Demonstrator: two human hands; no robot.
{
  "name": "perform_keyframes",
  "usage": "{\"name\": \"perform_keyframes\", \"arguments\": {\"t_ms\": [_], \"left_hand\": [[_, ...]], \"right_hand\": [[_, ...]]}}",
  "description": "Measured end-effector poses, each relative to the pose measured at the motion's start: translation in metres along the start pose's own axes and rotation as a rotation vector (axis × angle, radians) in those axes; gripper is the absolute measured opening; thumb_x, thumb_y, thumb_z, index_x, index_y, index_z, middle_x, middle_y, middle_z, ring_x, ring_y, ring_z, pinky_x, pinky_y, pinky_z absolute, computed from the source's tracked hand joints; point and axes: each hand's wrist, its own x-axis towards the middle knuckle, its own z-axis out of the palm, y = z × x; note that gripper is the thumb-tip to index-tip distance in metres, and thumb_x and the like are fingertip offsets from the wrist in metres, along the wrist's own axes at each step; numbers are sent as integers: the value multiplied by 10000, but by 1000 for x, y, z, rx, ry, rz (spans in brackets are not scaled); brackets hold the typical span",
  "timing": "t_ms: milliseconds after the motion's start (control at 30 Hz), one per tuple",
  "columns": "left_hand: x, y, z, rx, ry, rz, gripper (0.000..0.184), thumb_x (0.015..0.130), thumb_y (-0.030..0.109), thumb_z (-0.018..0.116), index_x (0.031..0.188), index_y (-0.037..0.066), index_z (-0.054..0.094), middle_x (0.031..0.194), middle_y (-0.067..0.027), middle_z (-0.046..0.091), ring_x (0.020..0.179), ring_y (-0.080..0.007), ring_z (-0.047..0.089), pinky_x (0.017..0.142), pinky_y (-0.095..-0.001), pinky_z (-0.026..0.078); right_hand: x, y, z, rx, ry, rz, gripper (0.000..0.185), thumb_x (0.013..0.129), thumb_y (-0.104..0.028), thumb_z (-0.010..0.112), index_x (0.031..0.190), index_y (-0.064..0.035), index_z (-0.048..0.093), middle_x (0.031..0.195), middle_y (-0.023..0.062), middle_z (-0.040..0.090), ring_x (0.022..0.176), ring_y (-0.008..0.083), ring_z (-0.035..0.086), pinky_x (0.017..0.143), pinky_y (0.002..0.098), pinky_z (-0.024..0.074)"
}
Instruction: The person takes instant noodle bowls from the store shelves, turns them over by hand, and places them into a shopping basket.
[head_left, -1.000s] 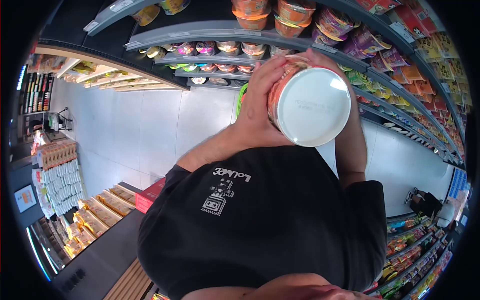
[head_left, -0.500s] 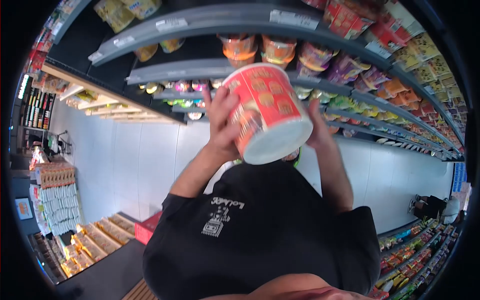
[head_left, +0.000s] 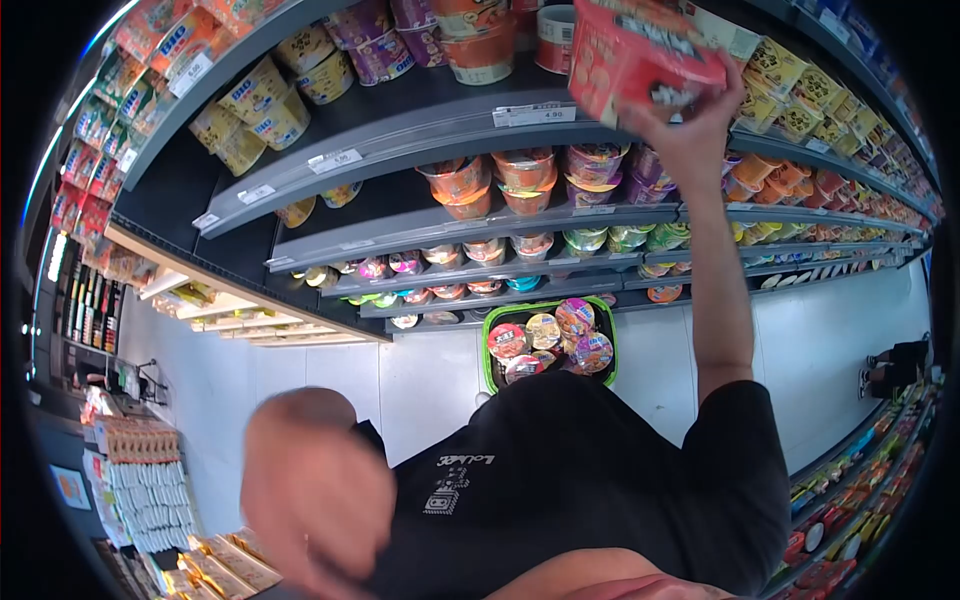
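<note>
My right hand (head_left: 690,125) reaches up to the shelf at the upper right, its fingers and thumb around the lower part of a red noodle package (head_left: 650,65) with white lettering. Beside that package stands a red-and-white noodle cup (head_left: 555,40) on the same shelf. My left arm (head_left: 320,480) is bent close to the camera at the lower left. It is smeared by motion, so the fingers and anything in them cannot be made out. On the floor in front of me, a green-rimmed basket (head_left: 487,350) holds several noodle bowls (head_left: 575,317).
Curved grey shelves (head_left: 400,130) with cup and bowl noodles span the front. Yellow noodle cups (head_left: 265,105) stand at the left. Wooden racks (head_left: 250,320) adjoin the shelf end. Another person (head_left: 895,365) is far right, near another stocked shelf (head_left: 860,500).
The red noodle tub was between both hands before my chest. My hands have parted: the right went up to the shelf, the left arm down and left. The floor basket has come into view.
</note>
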Motion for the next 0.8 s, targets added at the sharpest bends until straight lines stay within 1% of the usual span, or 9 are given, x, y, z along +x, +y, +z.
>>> {"name": "perform_keyframes", "arguments": {"t_ms": [33,67,100,167,233,267,400,667,800], "left_hand": [[14,20,12,-27,-261,-65,212,953,110,567,923,-63,685,833,-51,602,703,-188,594,614,-305,467],[30,26,22,40,-205,35,309,901,249,594,618,129,562,658,-67,535,694,-228,495,591,-366,345],[43,31,26,39,-209,36,309,901,249,594,618,129,562,658,-67,535,694,-228,495,591,-366,345],[59,39,31,230,-534,-84,221,924,337,539,804,183,642,705,-15,607,570,-147,584,497,-321,339],[65,43,36,298,-504,-87,189,895,289,559,755,186,634,648,8,597,547,-145,591,456,-318,329],[66,44,38,363,-478,-98,175,867,241,579,707,188,625,591,31,586,524,-143,598,415,-315,319],[64,55,47,505,-550,-157,78,897,182,587,930,118,555,851,-17,567,763,-165,563,618,-317,363],[34,85,66,870,-853,-197,467,957,64,601,1378,-22,416,1370,-114,529,1243,-208,494,1025,-323,451],[32,76,68,761,-763,-230,422,954,67,603,1333,-21,441,1322,-109,535,1195,-206,502,988,-322,453]], "right_hand": [[15,10,-3,-123,9,-105,1140,650,-151,942,1474,-49,160,1381,177,431,1248,265,506,1040,361,491],[24,20,-1,-127,14,-108,1140,650,-151,942,1474,-49,160,1381,177,431,1248,265,506,1040,361,491],[31,29,1,-158,38,-106,1145,661,-175,939,1475,-34,147,1384,189,426,1241,259,512,1016,355,502],[44,47,2,-191,55,-101,1150,672,-198,937,1475,-19,133,1386,202,421,1233,253,518,993,349,514],[52,54,4,-325,73,-12,1063,698,-233,925,1445,27,214,1374,204,428,1238,262,508,1006,371,483],[54,41,11,-507,192,88,1206,680,-263,892,1560,-9,108,1540,258,298,1422,390,326,1187,401,292],[69,69,12,-791,230,-52,1250,651,-269,913,1531,78,96,1506,293,337,1398,391,374,1152,401,346],[72,72,10,-655,168,-18,1290,644,-303,924,1532,86,73,1510,311,332,1405,400,367,1149,390,346],[69,81,8,-760,176,-24,1300,637,-295,931,1536,77,68,1526,302,314,1413,396,359,1151,390,343]]}}
